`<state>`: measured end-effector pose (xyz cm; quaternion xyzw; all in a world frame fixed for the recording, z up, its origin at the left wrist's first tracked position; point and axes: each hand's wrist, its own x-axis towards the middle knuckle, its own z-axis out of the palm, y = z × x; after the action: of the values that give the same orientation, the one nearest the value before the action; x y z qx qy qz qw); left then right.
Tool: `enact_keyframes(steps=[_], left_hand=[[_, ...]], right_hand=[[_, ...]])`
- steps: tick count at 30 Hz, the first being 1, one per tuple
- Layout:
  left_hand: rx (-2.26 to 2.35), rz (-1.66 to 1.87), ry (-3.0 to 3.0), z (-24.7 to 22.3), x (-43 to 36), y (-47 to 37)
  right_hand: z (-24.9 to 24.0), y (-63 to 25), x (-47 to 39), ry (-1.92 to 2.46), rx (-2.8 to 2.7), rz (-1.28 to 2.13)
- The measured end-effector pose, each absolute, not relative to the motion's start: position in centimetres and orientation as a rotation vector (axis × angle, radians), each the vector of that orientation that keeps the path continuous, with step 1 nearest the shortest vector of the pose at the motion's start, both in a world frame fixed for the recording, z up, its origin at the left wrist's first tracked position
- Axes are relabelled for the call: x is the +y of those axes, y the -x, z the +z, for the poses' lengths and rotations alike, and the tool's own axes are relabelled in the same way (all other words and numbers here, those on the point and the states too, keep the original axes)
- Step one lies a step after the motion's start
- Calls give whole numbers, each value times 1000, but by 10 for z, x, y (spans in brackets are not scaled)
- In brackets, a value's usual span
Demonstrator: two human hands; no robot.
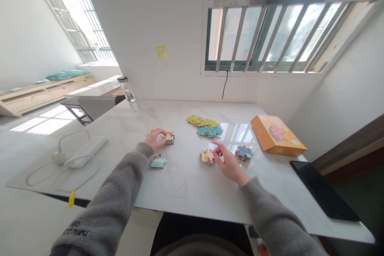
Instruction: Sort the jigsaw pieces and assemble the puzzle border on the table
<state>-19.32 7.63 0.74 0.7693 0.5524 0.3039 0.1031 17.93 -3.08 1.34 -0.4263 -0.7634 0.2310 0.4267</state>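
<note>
My left hand (155, 139) is closed at the left side of a small stack of colourful puzzle pieces (170, 139), thumb and fingertips gripping its edge. Nearer to me lies a green and white puzzle-piece stack (159, 162). My right hand (228, 164) has its fingers apart, with nothing visible between them. Its fingertips are beside a cream and orange puzzle-piece pile (207, 156); whether they touch it, I cannot tell. Right of that hand is a dark blue puzzle-piece pile (244, 152). Farther back lie yellow pieces (201, 121), backs up, and teal pieces (209, 131).
An orange box (271, 136) with a pink picture stands at the right, a black tablet (324, 190) by the right edge. A power strip (87, 152) with white cables lies at the left. A clear bottle (127, 89) stands at the back left corner of the white table (186, 192).
</note>
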Motion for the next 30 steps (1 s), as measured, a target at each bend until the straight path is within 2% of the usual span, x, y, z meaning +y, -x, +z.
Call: enact_keyframes(steps=[5, 10, 16, 20, 30], left_hand=[[1615, 947, -2307, 10, 74, 192], [1587, 1211, -2362, 22, 57, 164], [1085, 959, -2593, 23, 19, 80], [1079, 930, -2599, 6, 3, 30], [999, 1126, -2527, -12, 6, 21]], right_hand=[[11, -180, -30, 1069, -1909, 576], [7, -183, -27, 1143, -1886, 538], [10, -184, -26, 1173, -1945, 434], [8, -184, -25, 1156, -1995, 400], [4, -184, -26, 1185, -1988, 462]])
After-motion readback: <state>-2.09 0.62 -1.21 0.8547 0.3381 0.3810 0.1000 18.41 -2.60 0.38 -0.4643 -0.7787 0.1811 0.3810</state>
